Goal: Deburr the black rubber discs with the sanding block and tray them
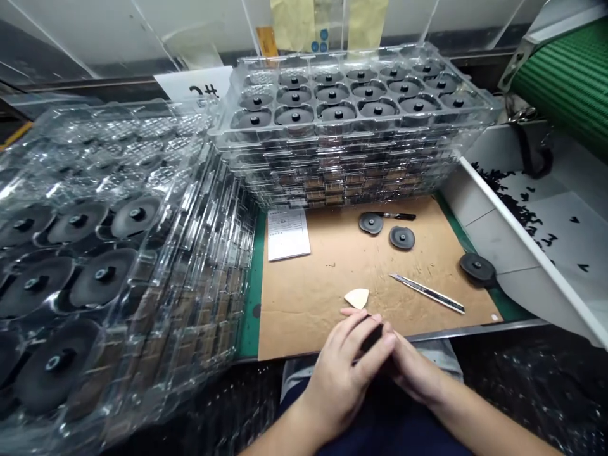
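My left hand (pixel 339 367) and my right hand (pixel 415 370) meet at the front edge of the work surface. Between their curled fingers shows a small area of a black part (pixel 372 337); most of it is covered, so its full shape cannot be made out. The left fingers lie over the right ones, which are partly hidden. Just beyond the fingertips lies a cream wedge-shaped piece (pixel 357 297). A craft knife (pixel 427 292) rests to the right on the brown cardboard (pixel 308 297).
Two black round parts (pixel 402 237) and a pen (pixel 399 216) lie further back, near a paper slip (pixel 288 234). Stacked clear trays (pixel 342 158) stand behind, more trays (pixel 190 253) at left. Another black part (pixel 477 268) sits by the white bin wall (pixel 532 247). A green conveyor (pixel 565 82) is upper right.
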### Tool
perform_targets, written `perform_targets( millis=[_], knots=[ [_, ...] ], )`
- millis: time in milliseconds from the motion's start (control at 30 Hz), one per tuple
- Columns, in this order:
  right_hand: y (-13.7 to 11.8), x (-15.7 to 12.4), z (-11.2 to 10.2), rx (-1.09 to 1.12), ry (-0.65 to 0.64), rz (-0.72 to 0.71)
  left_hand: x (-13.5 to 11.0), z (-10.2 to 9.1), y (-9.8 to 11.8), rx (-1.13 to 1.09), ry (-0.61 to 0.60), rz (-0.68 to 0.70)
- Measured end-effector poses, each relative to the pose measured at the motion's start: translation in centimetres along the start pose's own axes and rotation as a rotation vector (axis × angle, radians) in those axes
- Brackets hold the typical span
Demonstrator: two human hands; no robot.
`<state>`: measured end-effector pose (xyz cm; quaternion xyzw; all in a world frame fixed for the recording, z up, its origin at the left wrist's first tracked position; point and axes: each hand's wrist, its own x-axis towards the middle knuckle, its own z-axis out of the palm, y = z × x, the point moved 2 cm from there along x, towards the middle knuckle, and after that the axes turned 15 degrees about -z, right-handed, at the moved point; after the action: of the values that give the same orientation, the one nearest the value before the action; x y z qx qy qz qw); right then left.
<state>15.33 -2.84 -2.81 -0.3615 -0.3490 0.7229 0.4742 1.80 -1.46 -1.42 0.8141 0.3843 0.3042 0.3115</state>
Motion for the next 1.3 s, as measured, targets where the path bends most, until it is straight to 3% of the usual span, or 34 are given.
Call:
perform_targets(
  millis=[67,200,300,467,700,967,1133,1300],
  knots=[
    [0.0,0.8,-0.6,-0.258,0.003,-0.088,-0.5,-0.1,-1.2,-0.284,0.023,-0.276],
    [0.0,2.5,-3.5,-1.056,0.128,-0.261,-1.2,-0.2,-4.2,-1.142,0.199,-0.927],
    [1.0,3.9,-4.7,-1.402,0.035,-0.295,-1.1,-0.4,-6.2,-1.571,0.341,-1.115],
    [2.5,5.2,-4.5,-1.399,-0.073,-0.305,-0.2,-0.7,-7.9,-1.693,0.463,-1.11],
    [1.2,6.0,-5.1,-1.368,-0.095,-0.347,1.2,0.2,-8.7,-1.641,0.491,-1.009],
    [1.7,8.6,-4.0,-1.255,-0.01,-0.41,1.7,0.9,-9.6,-1.59,0.533,-0.994],
    [1.6,10.0,-3.5,-1.234,-0.084,-0.356,1.7,1.1,-10.1,-1.57,0.551,-1.005],
    [-0.1,12.4,-2.7,-1.077,-0.053,-0.258,1.6,1.2,-10.4,-1.564,0.54,-1.011]
  ],
)
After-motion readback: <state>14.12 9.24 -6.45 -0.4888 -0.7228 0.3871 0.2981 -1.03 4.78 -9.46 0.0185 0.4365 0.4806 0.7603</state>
